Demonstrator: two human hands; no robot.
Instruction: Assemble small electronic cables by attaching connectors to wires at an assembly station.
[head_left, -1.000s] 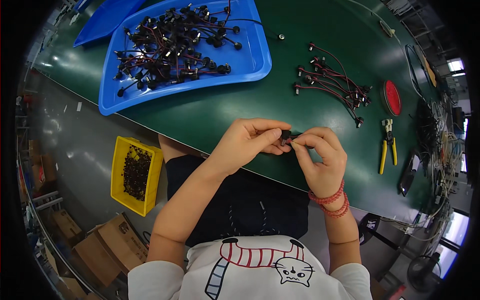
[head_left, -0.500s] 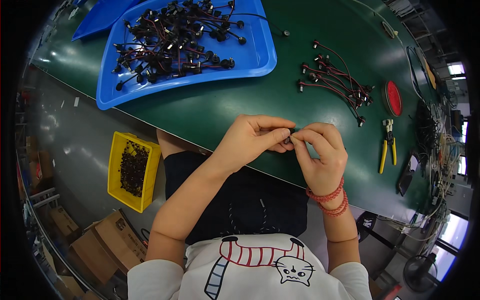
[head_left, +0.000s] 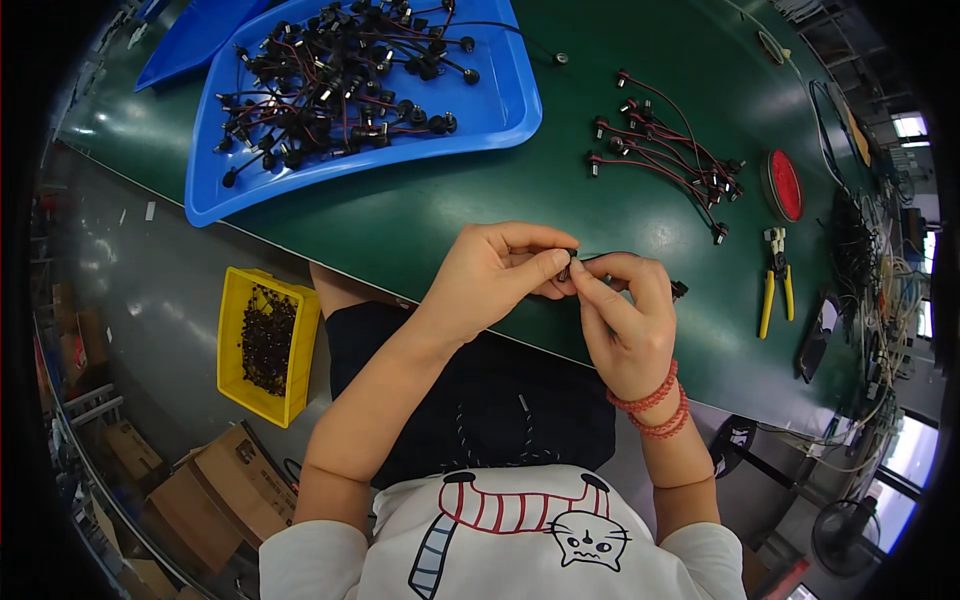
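My left hand [head_left: 490,275] pinches a small black connector [head_left: 567,268] with a metal part between thumb and forefinger. Right against it, my right hand [head_left: 630,315] is closed on the same piece, so the fingertips hide most of it. Past the right hand's knuckles shows a black end [head_left: 680,290], seemingly of the same short cable. Farther off on the green table [head_left: 450,215] lies a loose bunch of short red-and-black cables [head_left: 665,150] with black and metal ends. To the left, a blue tray [head_left: 365,165] holds a heap of similar cables.
On the right are a round red-topped tin [head_left: 784,186], yellow-handled pliers [head_left: 776,285] and a dark flat object [head_left: 819,340]. Tangled wires [head_left: 850,245] line the table's far right. A yellow bin [head_left: 290,385] with small dark parts and cardboard boxes [head_left: 225,490] stand lower left.
Both hands have shifted slightly left and up, still together on the connector. A black cable end now shows beyond the right hand. The whole scene has slid a little with the head.
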